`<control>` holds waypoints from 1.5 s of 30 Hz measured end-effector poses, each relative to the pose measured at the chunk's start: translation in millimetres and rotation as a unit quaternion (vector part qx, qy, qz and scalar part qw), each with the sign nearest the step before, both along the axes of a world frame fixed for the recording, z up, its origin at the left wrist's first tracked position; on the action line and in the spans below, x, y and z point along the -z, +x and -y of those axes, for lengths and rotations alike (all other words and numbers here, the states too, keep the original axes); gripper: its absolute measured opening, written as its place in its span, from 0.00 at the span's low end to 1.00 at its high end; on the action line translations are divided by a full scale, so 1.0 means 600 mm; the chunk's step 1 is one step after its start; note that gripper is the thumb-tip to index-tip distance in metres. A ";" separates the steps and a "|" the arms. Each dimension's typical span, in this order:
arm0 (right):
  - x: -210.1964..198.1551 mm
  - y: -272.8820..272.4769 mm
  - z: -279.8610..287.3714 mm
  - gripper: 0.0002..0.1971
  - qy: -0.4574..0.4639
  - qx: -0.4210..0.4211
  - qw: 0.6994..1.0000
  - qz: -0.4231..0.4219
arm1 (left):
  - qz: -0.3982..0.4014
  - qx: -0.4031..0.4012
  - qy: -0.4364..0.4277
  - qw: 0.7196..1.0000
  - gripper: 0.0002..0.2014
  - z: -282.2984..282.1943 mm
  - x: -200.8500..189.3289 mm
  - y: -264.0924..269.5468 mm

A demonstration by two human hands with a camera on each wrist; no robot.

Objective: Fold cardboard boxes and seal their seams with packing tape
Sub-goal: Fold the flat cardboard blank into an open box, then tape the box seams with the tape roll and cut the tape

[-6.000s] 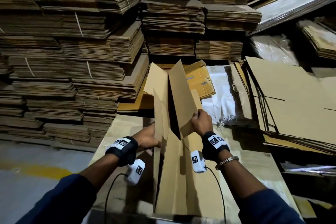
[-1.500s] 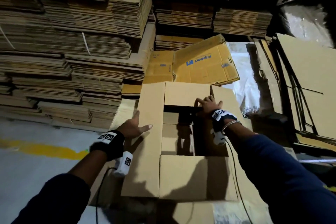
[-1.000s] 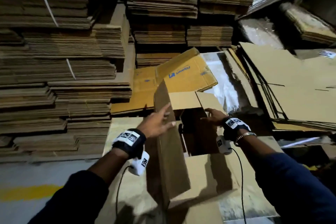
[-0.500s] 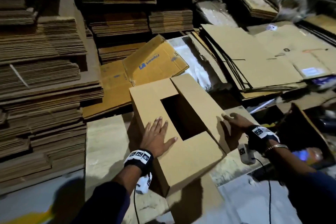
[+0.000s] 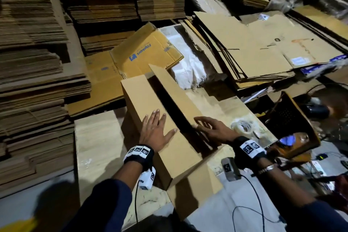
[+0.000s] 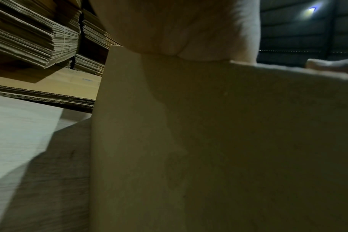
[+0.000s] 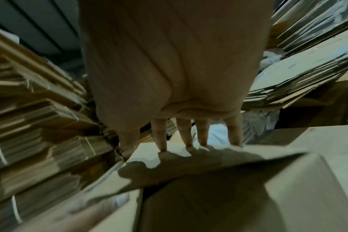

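A plain brown cardboard box (image 5: 169, 156) stands on the wooden table (image 5: 98, 147) with its top flaps partly folded. My left hand (image 5: 156, 130) lies flat, fingers spread, pressing the left long flap (image 5: 139, 98) down. The right long flap (image 5: 173, 88) still stands tilted up over a dark gap. My right hand (image 5: 209, 126) rests on that flap's near edge with straight fingers (image 7: 189, 133). In the left wrist view the palm (image 6: 179, 28) sits on the box top edge (image 6: 189, 125). A roll of clear packing tape (image 5: 242, 126) lies on the table just right of my right hand.
Tall stacks of flat cardboard (image 5: 33, 66) rise left and behind. A printed yellow flattened box (image 5: 145, 52) and white sacking (image 5: 186, 66) lie beyond the box. More flat sheets (image 5: 263, 47) pile at the right. A dark crate (image 5: 290, 124) stands at the table's right end.
The left long flap has come down flat under my left hand. My right hand moved from the box's side to the right flap's edge. The head view swung right, showing the tape roll.
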State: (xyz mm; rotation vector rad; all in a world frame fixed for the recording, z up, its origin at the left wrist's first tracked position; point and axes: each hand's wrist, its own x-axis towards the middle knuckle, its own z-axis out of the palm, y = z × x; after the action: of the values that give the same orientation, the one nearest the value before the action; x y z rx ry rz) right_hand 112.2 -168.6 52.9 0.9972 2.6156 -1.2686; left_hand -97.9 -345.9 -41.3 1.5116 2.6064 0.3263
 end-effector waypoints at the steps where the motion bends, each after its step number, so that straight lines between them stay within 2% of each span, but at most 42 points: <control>1: 0.019 -0.003 0.007 0.33 0.016 0.001 1.000 0.007 | 0.004 -0.001 0.002 1.000 0.46 0.001 0.001 0.001; 4: 0.062 -0.011 0.022 0.31 0.124 -0.032 0.990 0.063 | 0.004 -0.006 0.001 1.000 0.46 0.000 0.000 0.001; 8: 0.091 -0.007 0.044 0.33 0.271 -0.065 0.953 0.118 | -0.008 -0.007 0.000 1.000 0.46 -0.001 0.004 0.000; 12: 0.104 -0.012 0.052 0.31 0.347 -0.075 0.924 0.143 | -0.003 -0.011 -0.018 1.000 0.45 -0.007 0.001 0.006; 14: 0.099 -0.010 0.049 0.31 0.334 -0.074 0.932 0.124 | 0.028 -0.018 -0.036 0.999 0.43 -0.011 -0.010 0.011; 16: 0.092 -0.003 0.041 0.31 0.276 -0.064 0.956 0.078 | 0.081 -0.034 -0.038 0.995 0.41 -0.017 -0.035 0.017; 19: 0.100 0.023 0.014 0.29 0.189 -0.033 0.981 -0.028 | 0.148 -0.053 0.049 0.986 0.37 -0.056 -0.096 0.055; 23: 0.140 0.056 -0.049 0.26 0.071 0.028 0.981 -0.176 | 0.120 -0.005 0.124 0.985 0.28 -0.162 -0.170 0.135; 26: 0.163 0.098 -0.138 0.24 0.050 0.063 0.980 -0.180 | 0.124 0.028 0.124 0.984 0.25 -0.275 -0.185 0.210; 29: 0.218 0.164 -0.251 0.24 0.046 0.090 0.991 -0.085 | 0.128 0.052 0.075 0.988 0.25 -0.392 -0.156 0.285; 33: 0.276 0.264 -0.384 0.24 0.043 0.174 0.984 -0.018 | 0.146 0.082 -0.008 0.986 0.23 -0.525 -0.067 0.368; 35: 0.296 0.312 -0.444 0.32 0.050 0.218 0.975 0.005 | 0.157 0.087 -0.039 0.983 0.20 -0.578 -0.014 0.396; 37: 0.325 0.352 -0.497 0.33 0.042 0.244 0.968 0.040 | 0.167 0.085 -0.072 0.980 0.18 -0.615 0.035 0.421; 40: 0.361 0.378 -0.543 0.32 0.027 0.240 0.967 0.076 | 0.178 0.092 -0.107 0.974 0.16 -0.651 0.098 0.456; 43: 0.407 0.381 -0.564 0.35 0.003 0.211 0.976 0.054 | 0.163 0.118 -0.103 0.974 0.19 -0.677 0.154 0.481; 45: 0.433 0.375 -0.582 0.39 -0.016 0.195 0.980 0.041 | 0.149 0.133 -0.091 0.975 0.23 -0.698 0.179 0.491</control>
State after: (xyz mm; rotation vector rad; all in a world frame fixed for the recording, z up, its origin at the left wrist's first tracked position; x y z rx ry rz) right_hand 337.5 180.7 -206.8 1.5768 2.4053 -1.2960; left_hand 196.8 73.2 -148.8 1.5835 2.1124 0.2559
